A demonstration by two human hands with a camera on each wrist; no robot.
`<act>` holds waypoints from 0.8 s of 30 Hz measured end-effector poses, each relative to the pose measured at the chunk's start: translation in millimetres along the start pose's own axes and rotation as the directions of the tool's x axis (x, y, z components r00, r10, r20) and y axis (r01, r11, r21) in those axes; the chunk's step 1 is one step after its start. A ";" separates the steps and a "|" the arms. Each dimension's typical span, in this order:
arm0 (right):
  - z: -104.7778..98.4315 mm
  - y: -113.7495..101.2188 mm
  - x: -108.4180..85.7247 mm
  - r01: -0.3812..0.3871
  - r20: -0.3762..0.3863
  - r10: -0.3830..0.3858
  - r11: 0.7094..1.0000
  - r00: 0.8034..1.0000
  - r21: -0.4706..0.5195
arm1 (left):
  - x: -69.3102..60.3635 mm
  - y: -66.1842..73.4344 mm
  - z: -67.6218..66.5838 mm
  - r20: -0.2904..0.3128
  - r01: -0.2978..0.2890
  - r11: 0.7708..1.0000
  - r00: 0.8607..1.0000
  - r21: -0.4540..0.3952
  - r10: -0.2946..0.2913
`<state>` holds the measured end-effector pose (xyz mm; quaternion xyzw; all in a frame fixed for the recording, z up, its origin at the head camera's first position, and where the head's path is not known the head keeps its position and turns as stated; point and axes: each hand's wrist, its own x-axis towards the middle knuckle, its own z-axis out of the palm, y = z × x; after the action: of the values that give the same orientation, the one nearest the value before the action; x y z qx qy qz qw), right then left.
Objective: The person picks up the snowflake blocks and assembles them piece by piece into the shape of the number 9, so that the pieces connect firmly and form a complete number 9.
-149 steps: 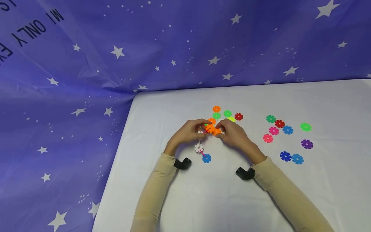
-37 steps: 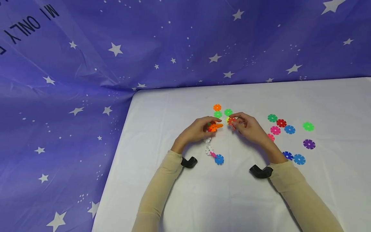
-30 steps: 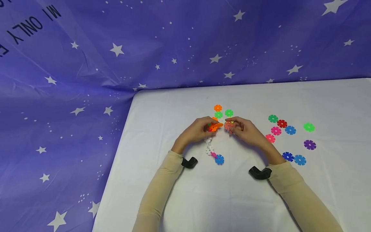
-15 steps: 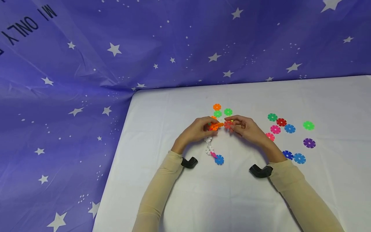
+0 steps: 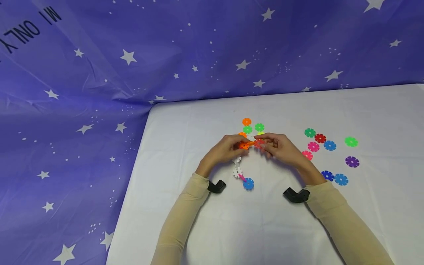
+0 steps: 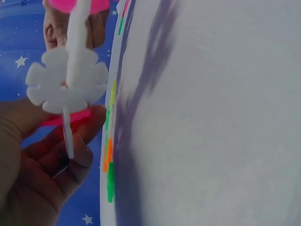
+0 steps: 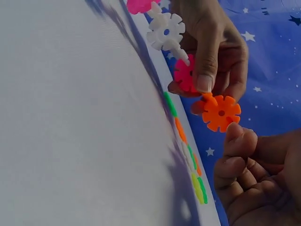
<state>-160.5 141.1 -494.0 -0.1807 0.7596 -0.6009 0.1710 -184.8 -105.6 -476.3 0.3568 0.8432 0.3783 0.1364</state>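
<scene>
My left hand [image 5: 226,149] pinches a chain of notched snowflake discs between thumb and fingers. The chain has an orange disc [image 7: 221,114] at the hand. Pink and white discs [image 6: 49,89] follow, and a blue disc [image 5: 248,184] hangs at the near end. With thumb and fingertips, my right hand [image 5: 279,147] pinches a red snowflake disc [image 5: 259,143]. Its edge meets the orange disc, edge to edge; whether the slots interlock I cannot tell. In the right wrist view my fingers mostly hide the red disc.
Behind the hands lie loose orange [image 5: 246,122], green [image 5: 260,127] and yellow discs, partly hidden. To the right lies a spread of several discs, among them a purple one [image 5: 352,162] and a light green one [image 5: 351,142]. A starry blue cloth backs the white table [image 5: 251,228].
A red disc that lay behind the hands is gone from there, and my right hand now holds one. That hand has moved left, bringing the red disc against the orange one.
</scene>
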 end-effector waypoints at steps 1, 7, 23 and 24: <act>0.7 -0.2 0.2 -0.001 0.002 0.001 1.000 1.000 0.006 | -0.1 1.1 -0.5 0.001 -0.002 1.000 1.000 0.010 0.002; 4.9 -1.9 2.0 -0.006 0.001 0.006 1.000 1.000 0.020 | 0.1 6.6 -2.2 -0.001 -0.003 0.995 1.000 0.101 0.003; -2.0 12.3 8.7 0.009 -0.255 -0.117 0.921 0.960 -0.390 | -1.0 2.2 -3.7 0.054 0.135 0.977 0.988 0.163 -0.146; -2.1 13.7 9.8 0.002 -0.268 -0.123 0.911 0.956 -0.413 | -1.2 1.5 -3.6 0.049 0.141 0.976 0.987 0.165 -0.151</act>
<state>-171.0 141.1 -507.4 -0.1475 0.8786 -0.4541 -0.0023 -185.0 -107.7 -472.8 0.3152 0.8903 0.2867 0.1605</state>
